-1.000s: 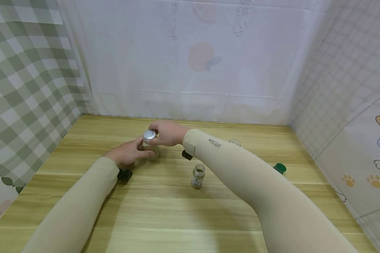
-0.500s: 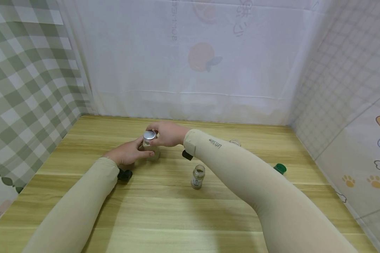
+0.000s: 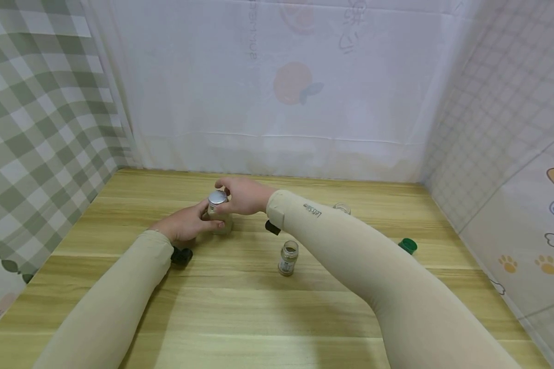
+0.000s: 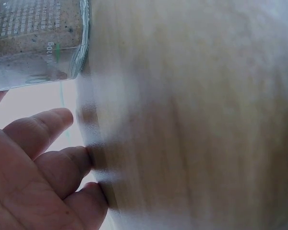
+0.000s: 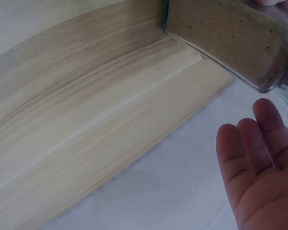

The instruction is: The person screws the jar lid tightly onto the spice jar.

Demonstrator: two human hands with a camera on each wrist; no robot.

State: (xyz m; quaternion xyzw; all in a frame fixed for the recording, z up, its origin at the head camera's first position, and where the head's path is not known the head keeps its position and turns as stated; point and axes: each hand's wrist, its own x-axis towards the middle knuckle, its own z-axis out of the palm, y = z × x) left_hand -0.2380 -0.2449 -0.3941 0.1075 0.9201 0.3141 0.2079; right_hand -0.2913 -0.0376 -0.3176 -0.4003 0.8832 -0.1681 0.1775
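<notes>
Left hand point(image 3: 184, 223) grips the jar point(image 5: 225, 40); right hand point(image 3: 246, 195), two o'clock from the left, pinches the lid point(image 3: 217, 197); best turned level, jar braced.

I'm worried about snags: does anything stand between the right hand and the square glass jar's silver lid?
Nothing visible does: the right hand is at the silver lid, and the left hand holds the square glass jar lower down.

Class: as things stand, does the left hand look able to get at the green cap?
Probably not: the left hand holds the lidded jar, and the right arm lies between hand and cap.
</notes>
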